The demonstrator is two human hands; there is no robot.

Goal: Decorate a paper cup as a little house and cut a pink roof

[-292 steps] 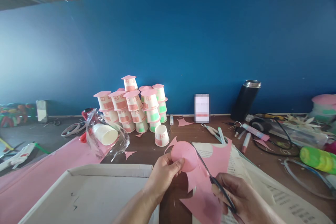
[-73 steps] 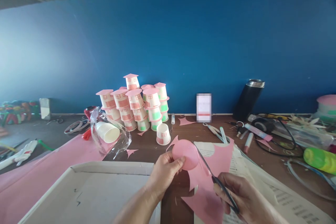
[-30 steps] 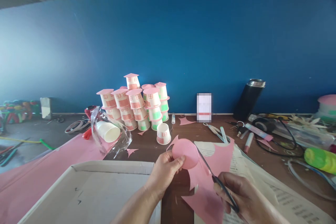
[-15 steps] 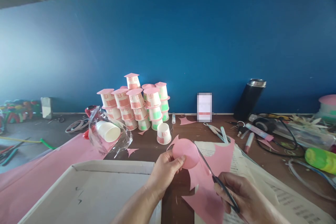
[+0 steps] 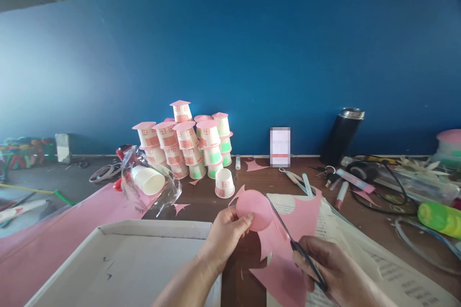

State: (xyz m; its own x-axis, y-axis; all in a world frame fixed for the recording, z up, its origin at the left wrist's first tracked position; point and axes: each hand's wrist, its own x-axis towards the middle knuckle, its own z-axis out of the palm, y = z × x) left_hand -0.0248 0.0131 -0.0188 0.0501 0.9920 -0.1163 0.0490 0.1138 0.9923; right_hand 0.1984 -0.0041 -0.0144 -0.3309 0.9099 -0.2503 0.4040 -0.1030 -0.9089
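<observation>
My left hand (image 5: 225, 239) pinches a round pink paper disc (image 5: 254, 209), part of a larger pink sheet (image 5: 288, 249) that hangs down between my hands. My right hand (image 5: 333, 273) is closed round the handles of black scissors (image 5: 293, 243), whose blades reach up to the disc's right edge. Both hands hover just above the brown table (image 5: 205, 199).
A pile of paper-cup houses with pink roofs (image 5: 187, 141) stands at the blue wall, one single cup (image 5: 224, 183) in front. A plastic bag of white cups (image 5: 149, 184) lies left. An open cardboard box (image 5: 118, 264) sits near me. Printed papers (image 5: 382, 259), pens, cables, a black flask (image 5: 340, 136) and a green bottle (image 5: 437, 218) crowd the right.
Barely anything has moved. My hands keep the same hold on the disc and scissors; the blades have shifted very slightly along the disc's edge.
</observation>
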